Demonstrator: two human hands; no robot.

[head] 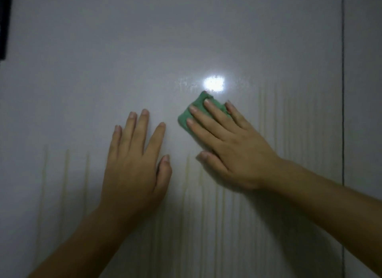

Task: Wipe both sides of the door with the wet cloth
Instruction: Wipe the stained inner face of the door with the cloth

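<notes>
The right hand [227, 145] pressed a folded green cloth [198, 110] flat-fingered against the glossy pale grey door [103, 60], mid-wipe on this side. The left hand [136, 159] rested open beside it, holding nothing. Next, the streaked lower panel probably needed passes.

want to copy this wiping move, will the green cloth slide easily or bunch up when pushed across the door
The green cloth looks soft and floppy, bunched under the flat right hand. It should probably glide easily, as the door is glossy enough to show glare. It seems light: finger pressure alone holds it up.
</notes>
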